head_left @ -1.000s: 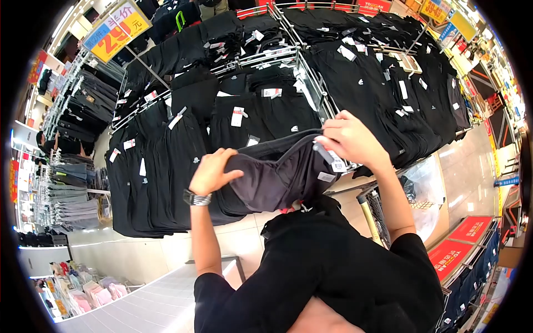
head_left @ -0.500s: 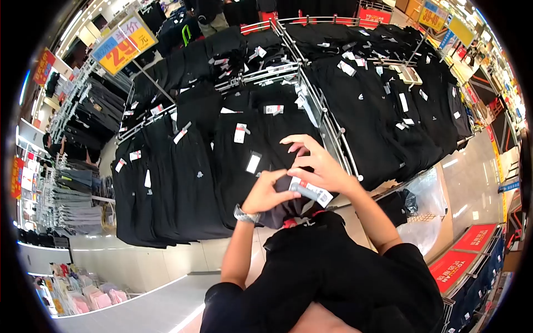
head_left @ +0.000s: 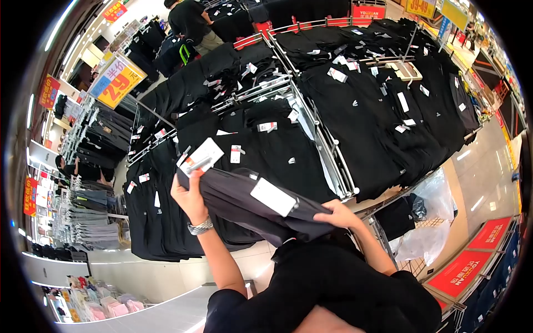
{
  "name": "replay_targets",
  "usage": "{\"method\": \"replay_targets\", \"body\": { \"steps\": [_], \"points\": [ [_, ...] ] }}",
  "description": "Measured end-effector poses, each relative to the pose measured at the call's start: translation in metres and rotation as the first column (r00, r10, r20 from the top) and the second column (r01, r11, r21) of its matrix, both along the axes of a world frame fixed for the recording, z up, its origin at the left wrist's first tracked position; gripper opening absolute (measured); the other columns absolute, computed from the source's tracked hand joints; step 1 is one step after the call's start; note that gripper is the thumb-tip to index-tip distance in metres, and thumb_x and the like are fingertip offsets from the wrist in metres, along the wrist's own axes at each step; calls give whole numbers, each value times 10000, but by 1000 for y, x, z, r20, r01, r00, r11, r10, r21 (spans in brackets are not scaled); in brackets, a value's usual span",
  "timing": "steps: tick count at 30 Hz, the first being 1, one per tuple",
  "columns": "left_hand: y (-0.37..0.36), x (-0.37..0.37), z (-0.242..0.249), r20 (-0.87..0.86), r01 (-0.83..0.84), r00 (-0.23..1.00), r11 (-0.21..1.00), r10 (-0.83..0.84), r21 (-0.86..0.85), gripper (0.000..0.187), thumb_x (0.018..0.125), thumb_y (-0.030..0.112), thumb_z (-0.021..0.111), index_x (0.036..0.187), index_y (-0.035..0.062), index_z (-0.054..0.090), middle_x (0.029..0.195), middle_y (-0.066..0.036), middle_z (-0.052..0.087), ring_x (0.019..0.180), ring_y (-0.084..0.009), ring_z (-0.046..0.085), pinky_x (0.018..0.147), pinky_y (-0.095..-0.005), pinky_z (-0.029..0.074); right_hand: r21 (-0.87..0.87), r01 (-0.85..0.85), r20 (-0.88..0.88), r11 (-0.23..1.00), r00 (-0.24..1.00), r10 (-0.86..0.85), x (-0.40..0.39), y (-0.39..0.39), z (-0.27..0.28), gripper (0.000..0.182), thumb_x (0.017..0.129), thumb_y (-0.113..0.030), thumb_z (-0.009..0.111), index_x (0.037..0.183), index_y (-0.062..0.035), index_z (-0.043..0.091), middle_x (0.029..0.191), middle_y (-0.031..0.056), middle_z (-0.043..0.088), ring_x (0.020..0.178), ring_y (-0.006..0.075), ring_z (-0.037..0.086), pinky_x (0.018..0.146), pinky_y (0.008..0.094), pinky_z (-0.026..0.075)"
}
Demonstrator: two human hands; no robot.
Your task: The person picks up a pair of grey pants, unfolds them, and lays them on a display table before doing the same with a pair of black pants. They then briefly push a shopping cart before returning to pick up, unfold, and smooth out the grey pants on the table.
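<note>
A pair of folded dark grey pants [head_left: 230, 197] stretches between my two hands, held up in front of the display table. My left hand [head_left: 190, 198], with a silver watch band on the wrist, is closed on the end at the left, thumb near a white price tag [head_left: 205, 154]. At the other end my right hand [head_left: 340, 215] pinches the fabric. A white rectangular label [head_left: 273, 197] lies on the pants, beside a small pale logo. Folded black pants [head_left: 166, 213] with tags lie on the table just behind.
Metal rails [head_left: 327, 139] divide the table from more black clothing [head_left: 366, 122]. A price sign [head_left: 117, 79] stands at left, before hanging racks [head_left: 83, 191]. A person [head_left: 190, 25] bends over clothing at the back. Red sign panels [head_left: 461, 272] stand at lower right.
My hands have moved apart, the left one up and leftward, the right one lower. The pants, bunched near my body before, are now raised and spread between them, showing the white label.
</note>
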State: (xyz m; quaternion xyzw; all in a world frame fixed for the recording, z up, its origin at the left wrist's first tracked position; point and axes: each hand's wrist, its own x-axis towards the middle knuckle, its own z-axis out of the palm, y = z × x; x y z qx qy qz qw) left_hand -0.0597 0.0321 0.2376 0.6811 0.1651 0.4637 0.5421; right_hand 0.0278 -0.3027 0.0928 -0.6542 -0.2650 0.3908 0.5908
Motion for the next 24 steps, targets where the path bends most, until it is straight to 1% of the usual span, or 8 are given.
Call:
{"method": "replay_targets", "body": {
  "steps": [3,8,11,15,17,19,22,24],
  "points": [
    [-17,10,-5,-93,2,996,985,14,173,135,863,43,677,966,-40,648,905,-48,670,819,-87,585,757,-239,464,-172,-22,-71,985,997,10,19,-14,-8,360,845,-301,717,972,34,686,724,59,667,694,87,589,670,285,493],
    [-51,14,12,-174,-53,981,982,86,183,129,851,47,689,927,-48,646,867,-51,676,753,-90,585,694,-252,472,-106,-175,255,979,947,197,34,-39,-24,372,814,-269,746,996,39,644,843,113,668,825,132,619,761,294,487],
    [-101,15,16,-522,273,852,880,-34,388,303,689,167,833,768,-30,616,650,-93,612,619,-72,535,552,-269,426,119,-113,44,986,993,108,50,-31,-25,684,716,-218,812,1292,-16,506,1212,133,588,1123,257,574,997,341,425],
    [-149,34,-20,-663,568,691,784,-289,250,316,720,204,812,740,-14,584,583,-158,546,474,-238,557,481,-311,428,361,-111,339,926,940,-19,55,15,4,883,673,-248,845,1402,-22,399,1357,170,471,1235,274,498,1027,363,402],
    [-165,35,-38,-704,677,631,676,-327,293,306,735,226,800,791,-3,606,597,-171,565,501,-328,557,483,-323,440,426,-184,337,886,941,33,53,25,16,805,642,-318,860,1284,-7,486,1192,156,576,1197,307,515,972,388,424],
    [-172,35,-45,-699,652,625,724,-347,224,310,739,230,796,795,-1,597,597,-177,563,512,-343,563,484,-329,440,117,-273,504,955,845,180,52,24,25,644,654,-366,849,1118,-27,559,997,119,616,1052,305,559,878,390,437],
    [-167,31,-50,-688,601,627,789,-365,130,315,747,227,784,817,1,576,600,-194,552,541,-377,573,487,-343,438,238,-124,650,963,758,-63,43,25,-14,446,688,-420,822,869,-67,619,854,79,603,874,259,553,797,365,415],
    [-162,29,-54,-683,598,629,793,-371,119,307,743,202,780,839,3,567,613,-190,544,543,-370,572,492,-338,432,215,-127,454,968,891,16,40,21,4,299,720,-305,822,810,-89,635,831,56,614,874,243,566,803,362,420]
  ]
}}
